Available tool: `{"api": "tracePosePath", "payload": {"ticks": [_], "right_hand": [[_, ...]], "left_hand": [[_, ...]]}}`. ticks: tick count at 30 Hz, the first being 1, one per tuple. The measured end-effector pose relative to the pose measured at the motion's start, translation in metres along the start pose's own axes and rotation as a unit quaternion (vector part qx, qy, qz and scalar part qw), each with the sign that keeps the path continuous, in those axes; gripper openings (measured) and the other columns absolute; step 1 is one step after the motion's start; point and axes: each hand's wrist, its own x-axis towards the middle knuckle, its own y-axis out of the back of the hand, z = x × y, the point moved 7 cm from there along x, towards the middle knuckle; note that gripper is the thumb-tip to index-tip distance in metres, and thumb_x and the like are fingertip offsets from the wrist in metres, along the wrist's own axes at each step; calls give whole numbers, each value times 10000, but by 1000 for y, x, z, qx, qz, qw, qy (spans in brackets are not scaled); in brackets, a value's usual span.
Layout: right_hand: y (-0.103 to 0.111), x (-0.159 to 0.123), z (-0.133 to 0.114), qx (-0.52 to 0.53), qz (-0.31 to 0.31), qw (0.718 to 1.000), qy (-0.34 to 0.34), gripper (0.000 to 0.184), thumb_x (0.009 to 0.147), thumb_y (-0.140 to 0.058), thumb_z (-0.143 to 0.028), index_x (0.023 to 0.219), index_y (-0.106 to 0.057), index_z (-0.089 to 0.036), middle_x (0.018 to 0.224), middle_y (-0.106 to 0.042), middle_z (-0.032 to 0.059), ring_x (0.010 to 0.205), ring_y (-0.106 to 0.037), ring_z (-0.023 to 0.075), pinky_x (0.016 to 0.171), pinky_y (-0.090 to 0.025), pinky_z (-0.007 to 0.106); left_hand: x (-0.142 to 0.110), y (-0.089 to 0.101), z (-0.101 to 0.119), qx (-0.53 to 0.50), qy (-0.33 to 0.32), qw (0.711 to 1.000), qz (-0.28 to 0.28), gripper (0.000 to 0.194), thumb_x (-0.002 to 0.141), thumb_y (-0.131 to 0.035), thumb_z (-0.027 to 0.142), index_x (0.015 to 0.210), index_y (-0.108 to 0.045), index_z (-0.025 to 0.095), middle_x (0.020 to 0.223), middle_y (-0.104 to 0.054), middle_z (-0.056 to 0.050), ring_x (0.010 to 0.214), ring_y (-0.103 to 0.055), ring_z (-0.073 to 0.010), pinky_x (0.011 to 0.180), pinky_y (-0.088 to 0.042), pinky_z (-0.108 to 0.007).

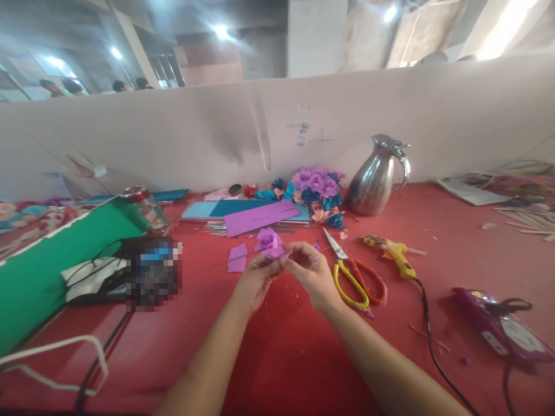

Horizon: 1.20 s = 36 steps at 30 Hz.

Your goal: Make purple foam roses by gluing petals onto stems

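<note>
A purple paper flower [267, 241] is held up between both hands over the red table. My left hand [259, 279] is closed round its base from the left, on what may be a thin stem. From the right, my right hand [310, 268] pinches a lower petal between thumb and fingers. Left of the flower lies a cut purple paper piece [237, 257]. Behind it a purple paper strip [262, 218] rests across blue paper sheets [208, 209]. Scissors [353, 277] with yellow and orange handles lie half open just right of my right hand.
A yellow glue gun [396, 254] with a black cord lies at right, before a purple power strip [503, 326]. A steel jug [373, 179] stands behind, beside a paper flower bunch [318, 188]. At left are a glass jar [147, 211] and green board [87, 248].
</note>
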Motion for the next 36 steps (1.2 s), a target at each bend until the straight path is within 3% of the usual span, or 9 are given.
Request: {"api": "tracePosePath", "payload": {"ticks": [7, 17, 20, 25, 30, 36], "right_hand": [[-2, -1, 3, 14, -16, 1000, 12, 209, 741, -715, -347, 847, -612, -200, 727, -629, -10, 654, -600, 139, 669, -490, 281], [0, 0, -2, 17, 3, 1000, 8, 162, 730, -691, -312, 821, -615, -202, 767, -627, -5, 697, -584, 137, 695, -474, 277], [1, 0, 0, 12, 17, 1000, -20, 147, 687, -687, -282, 797, -637, -199, 791, -645, 2, 741, -588, 146, 719, -468, 277], [-6, -2, 7, 23, -15, 996, -83, 177, 664, -684, -312, 796, -675, -193, 694, -651, -1, 651, -568, 146, 685, -468, 290], [-7, -2, 9, 12, -25, 997, -67, 163, 672, -707, -347, 679, -667, -189, 637, -633, -7, 634, -561, 145, 676, -455, 285], [1, 0, 14, -21, 23, 999, -43, 196, 688, -700, -376, 676, -676, -182, 652, -654, 2, 632, -576, 147, 657, -460, 282]], "left_hand": [[-2, -5, 6, 38, -16, 999, -25, 190, 606, -844, 273, 745, -759, 174, 756, -728, -27, 750, -624, -142, 787, -459, -292], [1, 3, 1, -8, 1, 1000, -13, 200, 569, -868, 261, 651, -717, 158, 655, -678, -1, 629, -578, -91, 668, -450, -233], [1, 3, 0, -12, 13, 1000, -17, 224, 568, -870, 285, 622, -701, 149, 637, -667, -6, 606, -568, -84, 639, -449, -219], [-2, -1, 1, 5, 35, 999, -19, 277, 545, -880, 310, 627, -687, 129, 595, -636, -4, 565, -553, -77, 592, -441, -201], [-5, -4, -2, 19, 57, 997, -40, 290, 574, -865, 318, 597, -651, 124, 522, -573, 8, 505, -500, -66, 519, -392, -187], [-2, 0, -6, 28, 57, 998, -5, 284, 574, -857, 350, 645, -683, 138, 630, -625, -9, 589, -549, -91, 584, -412, -212]]}}
